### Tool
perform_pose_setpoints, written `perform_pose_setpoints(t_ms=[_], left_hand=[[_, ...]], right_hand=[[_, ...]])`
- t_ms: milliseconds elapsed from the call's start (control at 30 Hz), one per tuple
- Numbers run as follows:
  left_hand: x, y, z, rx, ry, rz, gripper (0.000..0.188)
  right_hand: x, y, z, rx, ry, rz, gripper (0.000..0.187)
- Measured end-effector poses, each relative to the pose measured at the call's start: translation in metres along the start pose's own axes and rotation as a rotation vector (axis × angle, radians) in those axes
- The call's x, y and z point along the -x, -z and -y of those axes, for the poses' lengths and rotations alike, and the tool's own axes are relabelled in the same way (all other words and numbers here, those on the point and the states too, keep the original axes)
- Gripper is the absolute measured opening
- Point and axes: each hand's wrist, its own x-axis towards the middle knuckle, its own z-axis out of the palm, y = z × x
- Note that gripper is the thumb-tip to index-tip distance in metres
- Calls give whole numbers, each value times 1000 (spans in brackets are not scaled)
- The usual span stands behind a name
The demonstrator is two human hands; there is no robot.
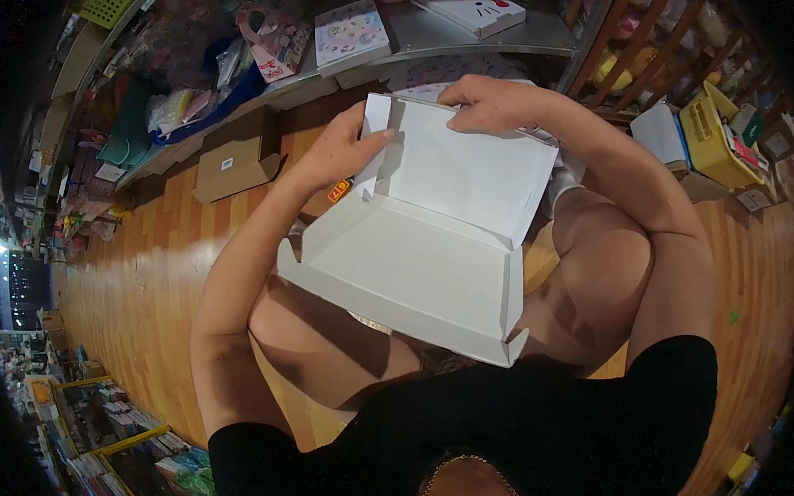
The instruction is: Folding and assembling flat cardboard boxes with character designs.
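While the left hand and right hand clamp fingers on the white rectangular cardboard box mid-frame, even pressure should prevent creasing.

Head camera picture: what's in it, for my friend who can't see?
A person's left hand and right hand hold the raised lid of an open white box over their bent legs. Ahead, two patterned boxes lie on a metal shelf; a brown cardboard box sits on the wooden floor.

Metal shelf is carrying a pastel-print box and a bow-print box near its front edge; wood floor is holding a brown carton.
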Motion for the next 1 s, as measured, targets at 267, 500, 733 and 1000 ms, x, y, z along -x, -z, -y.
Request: perform_pose_setpoints(t_ms=[267,500,733,1000], left_hand=[[5,14,-4,249,181,93,48],[3,13,10,-122,76,63,57],[18,57,46,231,240,-235,39],[78,121,99,315,390,-537,34]], right_hand=[[-2,-1,-9,-65,10,-54,31],[-12,-11,-16,-28,25,-250,31],[-18,7,-52,-231,120,-550,42],[0,-30,-189,-342,-625,-150,36]])
